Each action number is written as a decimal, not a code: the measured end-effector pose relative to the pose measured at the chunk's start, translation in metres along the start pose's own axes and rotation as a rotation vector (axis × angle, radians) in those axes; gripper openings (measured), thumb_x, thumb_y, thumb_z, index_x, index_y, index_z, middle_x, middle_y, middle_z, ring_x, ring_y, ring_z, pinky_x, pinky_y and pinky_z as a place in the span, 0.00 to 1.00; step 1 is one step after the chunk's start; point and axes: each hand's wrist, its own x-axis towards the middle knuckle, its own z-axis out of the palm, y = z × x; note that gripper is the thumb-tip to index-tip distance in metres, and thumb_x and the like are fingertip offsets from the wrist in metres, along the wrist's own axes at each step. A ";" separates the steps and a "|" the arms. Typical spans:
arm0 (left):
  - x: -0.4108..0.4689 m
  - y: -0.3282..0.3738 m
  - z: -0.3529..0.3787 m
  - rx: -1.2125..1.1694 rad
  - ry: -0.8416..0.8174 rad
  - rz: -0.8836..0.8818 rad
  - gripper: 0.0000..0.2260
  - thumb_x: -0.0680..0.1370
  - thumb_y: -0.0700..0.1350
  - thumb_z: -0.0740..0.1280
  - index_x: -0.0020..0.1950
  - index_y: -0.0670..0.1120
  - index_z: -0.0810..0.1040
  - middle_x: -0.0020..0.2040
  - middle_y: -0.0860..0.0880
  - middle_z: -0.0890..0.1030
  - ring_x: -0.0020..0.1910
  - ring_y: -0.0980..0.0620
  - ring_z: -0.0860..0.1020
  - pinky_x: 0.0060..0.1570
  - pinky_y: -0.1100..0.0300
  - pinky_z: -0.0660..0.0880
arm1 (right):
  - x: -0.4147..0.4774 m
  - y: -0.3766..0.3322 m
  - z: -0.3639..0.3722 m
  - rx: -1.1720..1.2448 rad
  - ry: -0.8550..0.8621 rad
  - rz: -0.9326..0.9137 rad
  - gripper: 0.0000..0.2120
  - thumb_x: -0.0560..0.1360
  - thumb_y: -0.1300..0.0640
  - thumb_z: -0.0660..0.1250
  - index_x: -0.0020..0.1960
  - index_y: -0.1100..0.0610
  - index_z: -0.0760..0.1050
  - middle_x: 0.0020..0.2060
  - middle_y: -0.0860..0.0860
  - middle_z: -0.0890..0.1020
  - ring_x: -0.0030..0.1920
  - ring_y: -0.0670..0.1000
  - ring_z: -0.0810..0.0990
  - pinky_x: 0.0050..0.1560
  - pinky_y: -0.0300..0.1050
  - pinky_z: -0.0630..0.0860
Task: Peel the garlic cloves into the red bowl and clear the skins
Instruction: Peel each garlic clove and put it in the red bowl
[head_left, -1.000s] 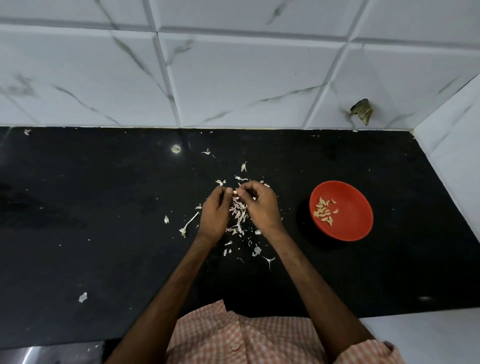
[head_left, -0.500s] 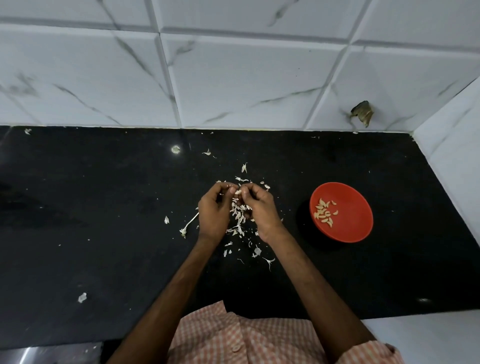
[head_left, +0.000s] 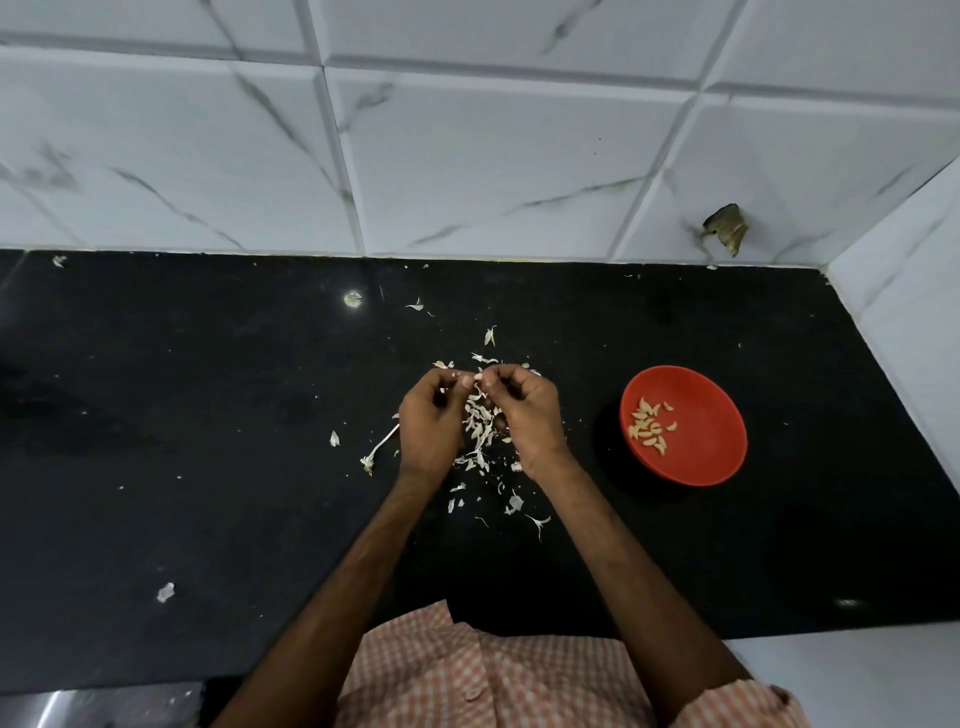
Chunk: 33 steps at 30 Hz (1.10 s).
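**Clove pinched between both hands**

Your left hand (head_left: 431, 421) and right hand (head_left: 530, 415) meet above the black worktop (head_left: 208, 415), their curled fingers (head_left: 508, 372) pinching one garlic clove (head_left: 478, 375) at the tips. Skins (head_left: 479, 434) lie scattered beneath. The red bowl (head_left: 701, 462) of peeled cloves (head_left: 649, 427) sits apart, rightward.

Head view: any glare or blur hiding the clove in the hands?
Head view: wide-angle curves the tile lines; one glare spot on the counter, far from the hands; the garlic clove pinched by left hand and right hand is a tiny pale speck; red bowl sharp.
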 end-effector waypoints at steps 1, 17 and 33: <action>-0.001 0.000 0.001 -0.015 0.003 -0.021 0.05 0.82 0.45 0.68 0.49 0.44 0.80 0.31 0.49 0.77 0.24 0.53 0.70 0.25 0.60 0.68 | 0.000 0.000 0.000 -0.011 -0.003 -0.027 0.03 0.79 0.62 0.69 0.48 0.58 0.81 0.35 0.42 0.83 0.39 0.38 0.80 0.38 0.31 0.74; -0.002 0.002 0.004 0.079 -0.026 0.047 0.02 0.80 0.44 0.70 0.48 0.47 0.80 0.40 0.54 0.81 0.35 0.58 0.77 0.38 0.56 0.73 | 0.003 0.004 -0.003 -0.405 0.129 -0.348 0.02 0.77 0.63 0.71 0.47 0.57 0.81 0.44 0.47 0.83 0.45 0.43 0.82 0.46 0.32 0.76; -0.004 0.010 -0.001 -0.227 0.002 -0.096 0.03 0.79 0.38 0.70 0.52 0.45 0.81 0.42 0.43 0.79 0.36 0.49 0.73 0.22 0.64 0.71 | 0.005 0.005 -0.007 -0.219 0.022 -0.149 0.03 0.78 0.62 0.70 0.50 0.56 0.80 0.43 0.47 0.84 0.43 0.44 0.82 0.44 0.40 0.79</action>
